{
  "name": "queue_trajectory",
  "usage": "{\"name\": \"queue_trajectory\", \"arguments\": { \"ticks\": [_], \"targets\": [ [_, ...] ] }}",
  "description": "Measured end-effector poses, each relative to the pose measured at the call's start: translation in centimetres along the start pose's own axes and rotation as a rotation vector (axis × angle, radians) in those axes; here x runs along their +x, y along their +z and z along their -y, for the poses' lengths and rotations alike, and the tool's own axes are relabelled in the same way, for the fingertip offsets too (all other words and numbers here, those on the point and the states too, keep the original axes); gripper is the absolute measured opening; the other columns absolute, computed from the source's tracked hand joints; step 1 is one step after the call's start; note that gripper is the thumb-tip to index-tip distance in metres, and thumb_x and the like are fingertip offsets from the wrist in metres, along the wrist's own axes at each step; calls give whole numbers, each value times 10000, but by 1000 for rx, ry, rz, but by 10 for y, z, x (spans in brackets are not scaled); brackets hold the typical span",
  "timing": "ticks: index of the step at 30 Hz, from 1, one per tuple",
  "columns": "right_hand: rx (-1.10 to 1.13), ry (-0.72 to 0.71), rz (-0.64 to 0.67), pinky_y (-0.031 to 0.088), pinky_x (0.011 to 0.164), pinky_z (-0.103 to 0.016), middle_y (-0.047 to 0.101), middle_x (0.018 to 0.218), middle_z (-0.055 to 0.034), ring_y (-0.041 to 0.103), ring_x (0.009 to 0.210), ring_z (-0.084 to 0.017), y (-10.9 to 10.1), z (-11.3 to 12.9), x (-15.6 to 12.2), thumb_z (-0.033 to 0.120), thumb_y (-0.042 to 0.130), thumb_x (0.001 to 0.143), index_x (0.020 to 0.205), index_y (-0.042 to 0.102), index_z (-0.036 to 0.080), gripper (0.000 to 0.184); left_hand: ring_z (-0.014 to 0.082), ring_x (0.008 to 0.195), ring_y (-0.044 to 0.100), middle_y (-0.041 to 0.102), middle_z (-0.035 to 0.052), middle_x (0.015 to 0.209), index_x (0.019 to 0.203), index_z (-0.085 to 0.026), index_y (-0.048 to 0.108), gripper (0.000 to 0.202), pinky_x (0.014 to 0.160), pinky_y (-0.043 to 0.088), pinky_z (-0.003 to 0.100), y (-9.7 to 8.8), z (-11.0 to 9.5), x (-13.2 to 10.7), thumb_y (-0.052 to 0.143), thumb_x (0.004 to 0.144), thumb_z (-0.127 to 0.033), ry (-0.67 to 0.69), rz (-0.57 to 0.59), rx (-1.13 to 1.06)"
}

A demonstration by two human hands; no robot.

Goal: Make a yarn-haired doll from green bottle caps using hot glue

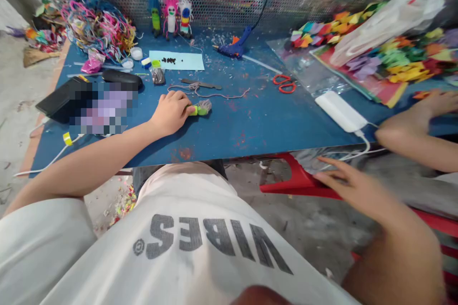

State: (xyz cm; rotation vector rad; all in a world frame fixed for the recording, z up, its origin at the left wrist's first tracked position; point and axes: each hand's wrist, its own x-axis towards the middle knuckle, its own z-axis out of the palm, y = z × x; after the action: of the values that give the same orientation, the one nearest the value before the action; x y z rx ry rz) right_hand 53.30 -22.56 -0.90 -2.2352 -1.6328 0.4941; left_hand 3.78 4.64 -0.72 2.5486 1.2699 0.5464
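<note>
My left hand (171,113) rests on the blue table, fingers closed around a small green yarn doll (202,110) with a tuft of greyish yarn on its end. Below the table edge on the right, my right hand (345,183) has its fingers stretched out, with nothing seen in it. It hovers by a red stool (291,178) and a clear plastic bag (308,158); whether it touches the bag, I cannot tell. Behind my left hand lie a mauve yarn strand (229,96) and a flat metal strip (209,85).
Three yarn dolls (171,16) stand at the back beside a yarn heap (96,28). Around the table are a blue glue gun (236,47), red-handled scissors (284,84), a light-blue card (191,61) and a white power bank (339,110). Another person's arm (411,128) leans in at right.
</note>
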Motion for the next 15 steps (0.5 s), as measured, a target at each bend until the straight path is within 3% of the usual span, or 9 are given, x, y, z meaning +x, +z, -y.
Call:
{"name": "queue_trajectory", "arguments": {
  "ticks": [2,4,6,8,10,12,15],
  "targets": [
    [-81,-132,-57,629,769,-661,815,812,-46,802,758,-432,-9,28,17,605,682,885,929,794,405,234,399,1276,660,773,177,1386,1161,-172,846,377,1055,480,581,0,0,-1,507,1131,-335,3,6,10],
    [-95,-396,-208,618,914,-680,823,869,-41,785,850,-403,-12,66,38,499,636,966,920,797,392,198,397,1294,660,781,156,1392,1182,-185,853,397,1067,478,592,0,2,-2,488,1140,-335,-1,-10,-12],
    [38,-667,-169,627,995,-608,842,1069,-55,818,1028,-353,-10,109,62,369,669,1021,999,785,361,119,384,1309,670,792,144,1381,1241,-196,846,419,1090,489,586,-1,6,-2,463,1152,-344,-13,-50,-70],
    [93,-824,-153,625,1070,-567,782,1350,-110,793,1196,-334,-5,152,90,320,670,1048,1050,783,320,112,350,1292,696,800,147,1342,1270,-188,833,419,1104,522,544,-3,14,0,456,1150,-328,-25,-116,-153],
    [125,-893,-134,631,1047,-531,810,1264,-105,801,1140,-315,2,192,122,321,638,1071,1052,781,305,145,307,1196,735,801,149,1267,1250,-171,829,383,1061,568,480,-6,24,5,480,1114,-256,-51,-174,-206],
    [114,-850,-28,635,897,-471,826,1042,-76,788,938,-286,12,228,161,357,665,1050,1057,790,295,140,289,1111,747,789,149,1231,1220,-160,831,350,1018,593,453,-8,34,15,525,1052,-176,-79,-180,-179],
    [19,-739,73,598,905,-432,822,1048,-101,759,940,-269,36,274,221,322,686,1049,1178,816,215,212,355,1198,725,751,175,1299,1205,-162,836,300,1080,587,527,-7,42,33,643,976,-148,-85,-82,-21]
  ]
}}
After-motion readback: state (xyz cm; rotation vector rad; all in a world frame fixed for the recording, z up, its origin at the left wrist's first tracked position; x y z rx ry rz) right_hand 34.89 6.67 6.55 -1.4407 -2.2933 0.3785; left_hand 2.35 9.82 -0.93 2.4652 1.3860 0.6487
